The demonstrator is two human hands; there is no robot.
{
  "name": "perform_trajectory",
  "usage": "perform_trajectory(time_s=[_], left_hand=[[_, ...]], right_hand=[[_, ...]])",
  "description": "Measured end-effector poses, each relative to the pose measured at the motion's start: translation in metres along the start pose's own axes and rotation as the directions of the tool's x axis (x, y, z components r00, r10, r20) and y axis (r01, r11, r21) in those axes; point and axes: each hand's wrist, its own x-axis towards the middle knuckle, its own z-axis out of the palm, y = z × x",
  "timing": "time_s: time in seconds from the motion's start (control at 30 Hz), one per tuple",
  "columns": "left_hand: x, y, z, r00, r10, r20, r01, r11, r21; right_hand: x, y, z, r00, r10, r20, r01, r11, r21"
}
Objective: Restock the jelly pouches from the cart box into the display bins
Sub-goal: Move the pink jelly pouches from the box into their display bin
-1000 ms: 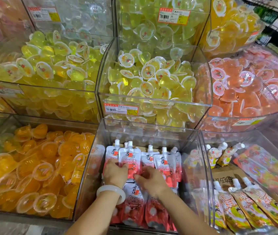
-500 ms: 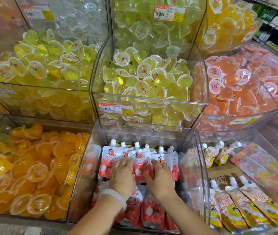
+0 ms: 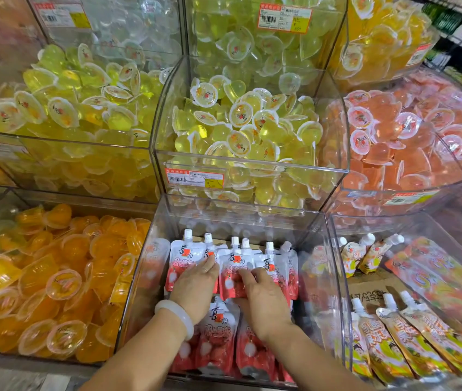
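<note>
Red-and-white jelly pouches [image 3: 186,256] with white caps fill a clear display bin [image 3: 334,277] at the bottom middle, in a back row and a front row. Both my hands are inside this bin. My left hand [image 3: 197,286], with a pale bangle on the wrist, lies flat on the back-row pouches, fingers spread. My right hand [image 3: 263,300] rests beside it, its fingers curled around one back-row pouch [image 3: 234,273]. The cart box is out of view.
A bin [image 3: 449,277] to the right holds orange-and-yellow pouches on cardboard. Orange jelly cups [image 3: 54,277] fill the left bin. Upper bins hold yellow cups [image 3: 63,108], green-yellow cups [image 3: 246,119] and pink cups [image 3: 407,142]. Store shelves stand far right.
Both hands slid forward over the back row of pouches, pressing and straightening them. The view dipped and shifted slightly left.
</note>
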Motion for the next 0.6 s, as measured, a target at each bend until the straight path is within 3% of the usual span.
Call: perform_trajectory(time_s=[0.13,0.2,0.3,0.4,0.6], left_hand=[[-0.002,0.004,-0.003,1.0,-0.028,-0.01,0.028,0.999,-0.029],[-0.001,0.007,0.001,1.0,-0.013,0.025,0.014,0.998,-0.055],[-0.002,0.013,0.008,0.991,0.06,0.122,-0.058,0.998,-0.021],[-0.001,0.013,0.017,0.991,0.047,0.125,-0.047,0.999,-0.003],[0.001,0.016,0.018,0.986,0.028,0.167,-0.031,0.999,0.015]], right_hand=[[0.005,-0.006,0.005,0.995,0.009,-0.101,-0.029,0.98,-0.197],[0.007,-0.008,0.005,0.995,0.041,-0.089,-0.058,0.979,-0.194],[0.003,-0.006,0.0,0.997,0.074,0.019,-0.072,0.991,-0.112],[-0.004,0.011,-0.001,0.97,0.174,0.169,-0.159,0.982,-0.098],[-0.004,0.024,-0.003,0.935,0.198,0.294,-0.176,0.979,-0.1]])
